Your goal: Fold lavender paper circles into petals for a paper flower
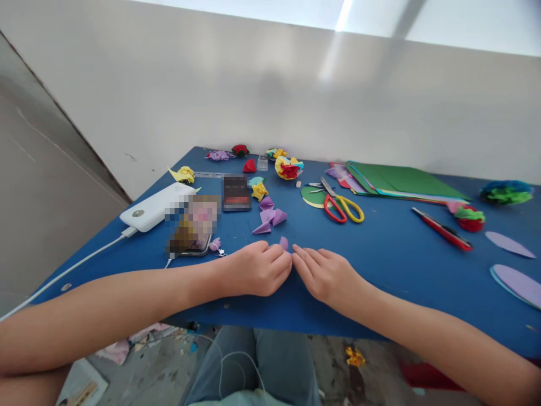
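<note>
Near the front edge of the blue table, my left hand [266, 269] is closed around a small purple paper piece [283, 243], whose rounded tip sticks up past the fingers. My right hand [323, 273] meets it from the other side, thumb and fingers pressed together at the paper's edge; whether they pinch the same piece is partly hidden. Just beyond the hands lie several folded purple paper cones [267, 216]. A yellow paper flower [259, 192] sits behind them. Scissors [338, 203] with red and yellow handles rest on a green paper disc [315, 196].
A white power bank [157, 207] with a cable and a phone [198, 223] lie left on the table [380, 254]. Coloured paper sheets [401, 177], a red cutter [442, 228] and purple paper ovals [519, 285] lie right. Crepe flowers [289, 168] line the back by the wall.
</note>
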Demonstrator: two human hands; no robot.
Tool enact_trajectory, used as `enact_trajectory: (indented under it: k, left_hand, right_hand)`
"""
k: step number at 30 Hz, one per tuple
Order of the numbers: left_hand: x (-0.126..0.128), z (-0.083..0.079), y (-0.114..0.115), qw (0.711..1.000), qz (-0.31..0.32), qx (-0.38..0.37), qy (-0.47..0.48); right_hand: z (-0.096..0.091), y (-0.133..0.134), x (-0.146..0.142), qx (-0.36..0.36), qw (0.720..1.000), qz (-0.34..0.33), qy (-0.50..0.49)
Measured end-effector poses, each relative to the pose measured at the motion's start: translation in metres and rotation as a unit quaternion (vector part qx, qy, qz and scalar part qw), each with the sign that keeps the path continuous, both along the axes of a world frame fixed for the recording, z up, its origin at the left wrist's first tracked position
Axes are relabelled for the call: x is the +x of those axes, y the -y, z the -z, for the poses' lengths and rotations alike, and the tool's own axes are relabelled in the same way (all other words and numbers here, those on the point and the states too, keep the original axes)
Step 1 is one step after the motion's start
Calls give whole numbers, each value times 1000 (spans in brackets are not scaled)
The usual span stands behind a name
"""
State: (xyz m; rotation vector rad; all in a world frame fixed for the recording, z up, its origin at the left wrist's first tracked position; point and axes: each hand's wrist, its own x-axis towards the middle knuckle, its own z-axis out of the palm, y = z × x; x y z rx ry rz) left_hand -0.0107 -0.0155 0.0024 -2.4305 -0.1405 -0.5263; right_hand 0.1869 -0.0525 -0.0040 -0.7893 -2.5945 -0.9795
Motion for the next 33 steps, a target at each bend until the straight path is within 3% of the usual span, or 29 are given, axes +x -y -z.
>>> enact_trajectory:
  k: [11,33]
  left_hand:
    - [1,0,2,999,16,-21,30]
    - [-3,-4,-3,999,-29,-15,24]
  right_hand:
    - [-9,2,3,7,999,-28,-33]
    - [-6,-1,1,22,999,28,-9]
